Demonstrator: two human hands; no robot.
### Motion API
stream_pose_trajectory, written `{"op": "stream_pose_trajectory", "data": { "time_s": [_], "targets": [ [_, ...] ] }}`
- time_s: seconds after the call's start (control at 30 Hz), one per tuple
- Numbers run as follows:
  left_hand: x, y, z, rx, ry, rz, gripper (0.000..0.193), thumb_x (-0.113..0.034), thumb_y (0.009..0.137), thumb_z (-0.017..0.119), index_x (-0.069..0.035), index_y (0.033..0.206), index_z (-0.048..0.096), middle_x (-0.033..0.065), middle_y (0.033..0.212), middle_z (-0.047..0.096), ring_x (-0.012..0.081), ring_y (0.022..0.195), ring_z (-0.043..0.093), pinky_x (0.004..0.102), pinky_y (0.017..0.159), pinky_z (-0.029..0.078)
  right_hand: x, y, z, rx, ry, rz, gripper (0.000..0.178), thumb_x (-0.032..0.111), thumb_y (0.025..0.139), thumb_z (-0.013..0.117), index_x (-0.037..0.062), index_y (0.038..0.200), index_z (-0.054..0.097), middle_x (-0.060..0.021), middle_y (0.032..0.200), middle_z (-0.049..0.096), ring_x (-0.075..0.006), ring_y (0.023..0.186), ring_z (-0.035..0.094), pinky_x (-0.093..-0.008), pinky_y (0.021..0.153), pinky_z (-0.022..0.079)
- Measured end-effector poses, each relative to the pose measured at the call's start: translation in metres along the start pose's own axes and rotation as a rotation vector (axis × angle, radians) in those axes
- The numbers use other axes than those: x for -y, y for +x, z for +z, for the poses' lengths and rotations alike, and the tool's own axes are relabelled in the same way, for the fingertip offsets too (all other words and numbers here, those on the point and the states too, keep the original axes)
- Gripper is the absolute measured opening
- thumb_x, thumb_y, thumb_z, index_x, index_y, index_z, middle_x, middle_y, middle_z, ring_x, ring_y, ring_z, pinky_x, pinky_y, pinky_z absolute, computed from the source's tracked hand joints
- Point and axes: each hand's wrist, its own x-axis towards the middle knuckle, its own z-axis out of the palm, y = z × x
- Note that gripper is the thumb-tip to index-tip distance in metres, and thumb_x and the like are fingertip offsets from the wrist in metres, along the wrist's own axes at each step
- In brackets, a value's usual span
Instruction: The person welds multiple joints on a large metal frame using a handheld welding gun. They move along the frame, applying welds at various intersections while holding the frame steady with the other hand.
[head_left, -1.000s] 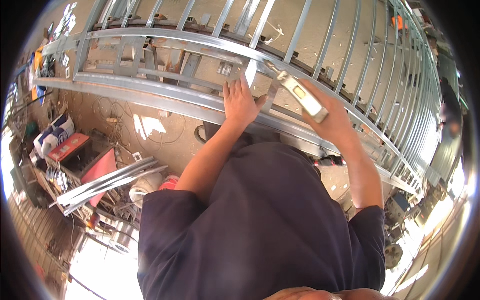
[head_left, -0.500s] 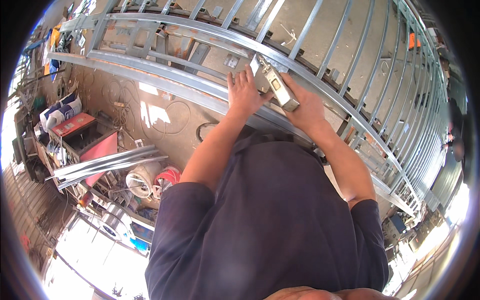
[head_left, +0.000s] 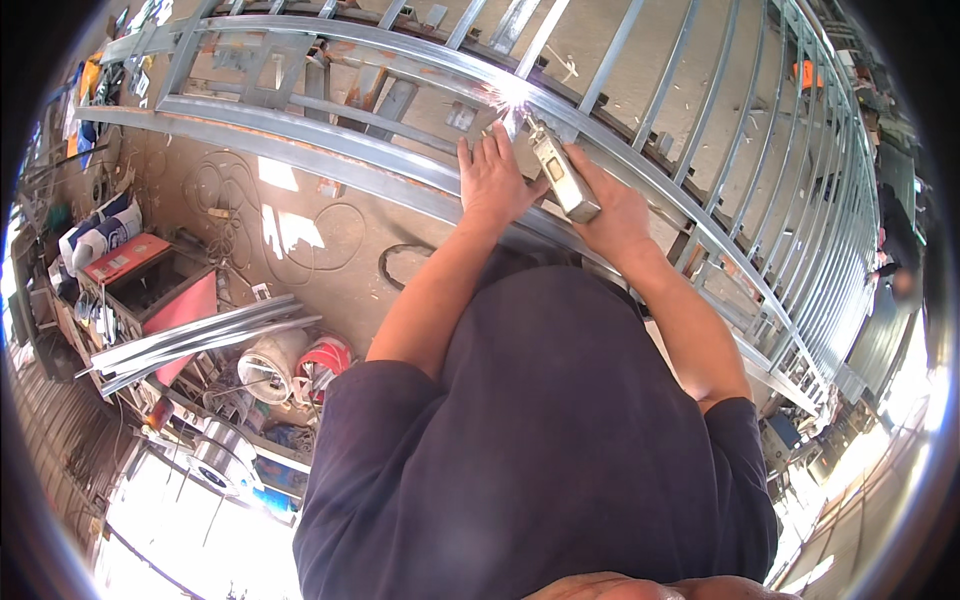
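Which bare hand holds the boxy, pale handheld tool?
The bare right hand, gripping the boxy, pale handheld tool; the left hand, fingers extended toward the bright white spark, holds no tool.

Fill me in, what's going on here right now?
A person's right hand grips a boxy handheld welding torch, its nozzle pointed at a long metal rail of a barred frame. A bright, sparking flash burns just ahead of the nozzle. The bare left hand is spread close to the flash, fingers pointing toward the rail; exactly what the fingertips touch is hard to tell.
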Motion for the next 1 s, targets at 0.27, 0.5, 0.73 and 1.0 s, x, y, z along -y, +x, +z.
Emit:
{"op": "stream_pose_trajectory", "data": {
  "time_s": [0.27,0.5,0.73,1.0],
  "targets": [
    [0.001,0.002,-0.002,0.038,-0.012,-0.011,0.123,-0.065,0.079,0.076,0.013,0.158,0.021,0.0228,0.141,0.053,0.0320,0.140,0.046,0.0565,0.128,0.012,0.003,0.000,0.001,0.004,-0.020,0.025,0.087,0.026,0.080,0.081,0.0325,0.157,0.040,-0.0096,0.120,0.072,-0.0370,0.096,0.073,-0.0471,0.081,0.060],
    [-0.001,0.001,-0.004,0.031,-0.030,-0.020,0.124,-0.065,0.079,0.076,0.013,0.158,0.021,0.0217,0.139,0.054,0.0312,0.139,0.046,0.0556,0.129,0.010,0.003,-0.001,-0.003,0.020,0.007,0.084,0.087,0.014,0.078,0.081,0.0338,0.155,0.045,-0.0135,0.119,0.074,-0.0401,0.101,0.072,-0.0473,0.083,0.060],
    [0.001,0.001,0.000,-0.018,-0.053,-0.015,0.122,-0.064,0.080,0.076,0.013,0.157,0.021,0.0210,0.137,0.055,0.0312,0.137,0.048,0.0559,0.128,0.011,-0.003,-0.004,-0.001,0.034,-0.010,0.062,0.097,0.019,0.074,0.085,0.0339,0.158,0.038,-0.0099,0.121,0.071,-0.0350,0.101,0.072,-0.0456,0.085,0.060],
    [0.000,0.001,0.000,-0.018,-0.060,-0.030,0.124,-0.066,0.077,0.077,0.011,0.158,0.024,0.0232,0.139,0.055,0.0342,0.139,0.050,0.0554,0.128,0.013,-0.002,-0.016,-0.014,0.003,0.191,0.064,0.087,0.012,0.082,0.081,0.0287,0.158,0.043,-0.0167,0.130,0.070,-0.0416,0.115,0.068,-0.0461,0.095,0.058]
  ]
}}
